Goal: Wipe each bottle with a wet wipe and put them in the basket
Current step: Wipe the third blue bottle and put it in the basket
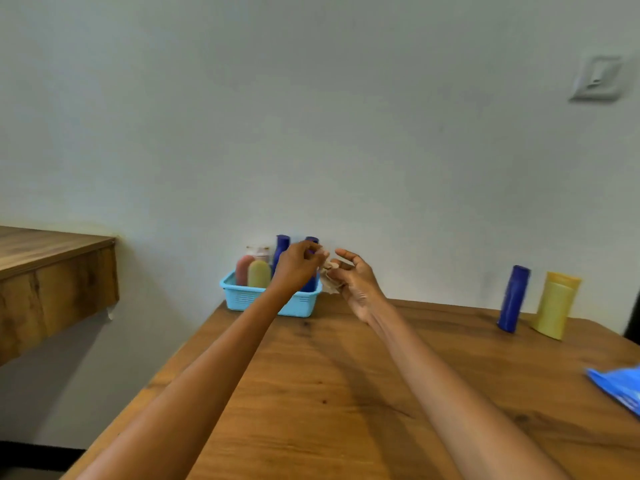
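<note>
Two bottles left: blue bottle (513, 298), yellow bottle (557, 304), upright, 3 o'clock on desk (346, 393).
Head view, grips: left hand (298, 266) pinches wipe (328, 277); right hand (353, 277) fingers loose under it.
Basket (242, 298): 11 o'clock, slotted plastic, bottles inside.
Risk: crumpled limp wipe may slip; smooth tall bottles tip easily.
</note>
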`<state>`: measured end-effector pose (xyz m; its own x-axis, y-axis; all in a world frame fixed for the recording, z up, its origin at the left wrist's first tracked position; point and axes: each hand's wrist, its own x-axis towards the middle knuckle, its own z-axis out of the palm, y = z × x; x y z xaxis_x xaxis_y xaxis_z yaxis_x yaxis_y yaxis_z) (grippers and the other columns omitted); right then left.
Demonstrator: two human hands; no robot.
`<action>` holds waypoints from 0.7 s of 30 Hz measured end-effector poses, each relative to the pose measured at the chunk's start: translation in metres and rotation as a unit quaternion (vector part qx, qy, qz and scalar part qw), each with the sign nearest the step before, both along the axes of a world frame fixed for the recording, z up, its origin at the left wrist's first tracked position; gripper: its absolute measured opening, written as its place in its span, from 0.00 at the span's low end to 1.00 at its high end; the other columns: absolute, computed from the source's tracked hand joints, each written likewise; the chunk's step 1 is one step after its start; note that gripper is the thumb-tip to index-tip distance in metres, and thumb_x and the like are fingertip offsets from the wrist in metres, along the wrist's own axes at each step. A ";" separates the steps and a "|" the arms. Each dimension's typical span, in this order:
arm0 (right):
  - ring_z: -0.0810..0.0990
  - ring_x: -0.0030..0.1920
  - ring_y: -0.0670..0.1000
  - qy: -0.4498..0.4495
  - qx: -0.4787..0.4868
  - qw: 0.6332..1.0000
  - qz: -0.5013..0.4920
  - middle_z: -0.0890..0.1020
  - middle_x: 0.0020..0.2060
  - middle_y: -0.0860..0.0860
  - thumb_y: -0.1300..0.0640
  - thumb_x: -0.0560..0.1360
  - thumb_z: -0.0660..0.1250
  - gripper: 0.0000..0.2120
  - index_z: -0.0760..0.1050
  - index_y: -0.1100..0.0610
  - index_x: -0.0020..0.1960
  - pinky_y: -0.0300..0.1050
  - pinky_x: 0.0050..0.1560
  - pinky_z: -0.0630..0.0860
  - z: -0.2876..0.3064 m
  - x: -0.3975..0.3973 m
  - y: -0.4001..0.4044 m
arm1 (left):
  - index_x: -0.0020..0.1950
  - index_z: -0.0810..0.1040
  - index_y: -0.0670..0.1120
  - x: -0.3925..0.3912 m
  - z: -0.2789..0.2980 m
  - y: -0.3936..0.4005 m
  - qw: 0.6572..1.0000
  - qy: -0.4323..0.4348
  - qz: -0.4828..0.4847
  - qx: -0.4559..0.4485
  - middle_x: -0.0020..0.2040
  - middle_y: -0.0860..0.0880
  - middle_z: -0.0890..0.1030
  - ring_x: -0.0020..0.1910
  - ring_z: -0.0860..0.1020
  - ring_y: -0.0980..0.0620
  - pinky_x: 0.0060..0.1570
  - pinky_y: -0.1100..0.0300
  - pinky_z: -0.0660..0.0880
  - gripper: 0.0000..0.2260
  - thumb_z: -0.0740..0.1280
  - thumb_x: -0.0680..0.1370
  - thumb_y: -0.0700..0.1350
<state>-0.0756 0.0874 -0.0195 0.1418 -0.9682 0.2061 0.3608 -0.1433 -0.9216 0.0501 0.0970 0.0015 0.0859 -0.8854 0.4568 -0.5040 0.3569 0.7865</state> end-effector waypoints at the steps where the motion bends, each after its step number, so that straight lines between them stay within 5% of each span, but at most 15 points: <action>1: 0.79 0.50 0.54 0.005 -0.003 1.000 -0.010 0.78 0.55 0.59 0.71 0.71 0.68 0.24 0.68 0.58 0.65 0.45 0.46 0.78 0.000 -0.013 0.004 | 0.56 0.78 0.39 -0.014 0.000 0.001 0.999 0.030 -0.030 0.023 0.43 0.44 0.80 0.40 0.79 0.49 0.45 0.55 0.78 0.12 0.66 0.78 0.45; 5: 0.80 0.49 0.51 0.060 0.009 0.990 -0.127 0.80 0.52 0.55 0.60 0.70 0.73 0.20 0.71 0.55 0.59 0.44 0.48 0.78 -0.004 -0.076 0.013 | 0.49 0.80 0.40 -0.079 -0.006 0.003 0.986 0.126 -0.089 0.066 0.36 0.45 0.80 0.36 0.79 0.51 0.39 0.62 0.80 0.05 0.69 0.76 0.40; 8: 0.80 0.43 0.50 0.102 0.035 0.971 -0.212 0.81 0.49 0.55 0.57 0.71 0.73 0.11 0.74 0.54 0.51 0.41 0.40 0.77 -0.010 -0.127 0.018 | 0.46 0.81 0.42 -0.135 -0.014 0.000 0.975 0.186 -0.104 0.070 0.36 0.46 0.81 0.35 0.79 0.52 0.38 0.63 0.79 0.03 0.70 0.75 0.40; 11: 0.79 0.38 0.50 0.038 0.076 0.978 -0.189 0.81 0.39 0.55 0.64 0.74 0.68 0.02 0.77 0.59 0.45 0.40 0.38 0.79 -0.012 -0.173 0.023 | 0.44 0.81 0.44 -0.188 -0.026 -0.001 0.980 0.166 -0.090 0.063 0.38 0.48 0.82 0.36 0.79 0.52 0.38 0.62 0.77 0.01 0.71 0.74 0.41; 14: 0.78 0.36 0.50 -0.065 0.104 0.979 -0.160 0.77 0.29 0.53 0.67 0.73 0.66 0.04 0.77 0.64 0.40 0.43 0.42 0.80 -0.014 -0.213 0.023 | 0.45 0.83 0.42 -0.232 -0.035 -0.005 0.991 0.103 -0.078 0.024 0.41 0.47 0.83 0.41 0.79 0.53 0.42 0.61 0.76 0.05 0.72 0.73 0.42; 16: 0.78 0.36 0.50 -0.074 0.108 0.971 -0.199 0.77 0.30 0.54 0.67 0.73 0.67 0.01 0.78 0.65 0.43 0.42 0.40 0.80 -0.018 -0.235 0.017 | 0.48 0.83 0.42 -0.257 -0.038 -0.011 0.994 0.046 -0.095 0.002 0.45 0.47 0.83 0.46 0.79 0.53 0.48 0.59 0.75 0.06 0.71 0.74 0.43; 18: 0.78 0.33 0.49 -0.072 0.086 0.958 -0.265 0.78 0.33 0.54 0.68 0.74 0.66 0.08 0.77 0.67 0.53 0.38 0.37 0.78 -0.020 -0.255 0.009 | 0.53 0.82 0.43 -0.281 -0.040 -0.018 0.992 0.014 -0.126 -0.015 0.49 0.50 0.80 0.50 0.76 0.55 0.49 0.63 0.72 0.08 0.68 0.76 0.42; 21: 0.78 0.34 0.46 -0.048 0.044 0.924 -0.377 0.80 0.38 0.52 0.66 0.75 0.65 0.09 0.77 0.63 0.55 0.33 0.34 0.76 -0.012 -0.285 -0.003 | 0.61 0.77 0.45 -0.313 -0.046 -0.038 0.988 0.084 -0.126 0.008 0.61 0.48 0.75 0.59 0.73 0.51 0.57 0.61 0.71 0.12 0.65 0.78 0.41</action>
<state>-0.3607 0.0843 -0.0317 -0.5955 -0.7974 0.0974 0.2699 -0.3128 -0.9107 -0.2627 0.0590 -0.0447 -0.0646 -0.8952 0.4409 -0.2629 0.4414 0.8579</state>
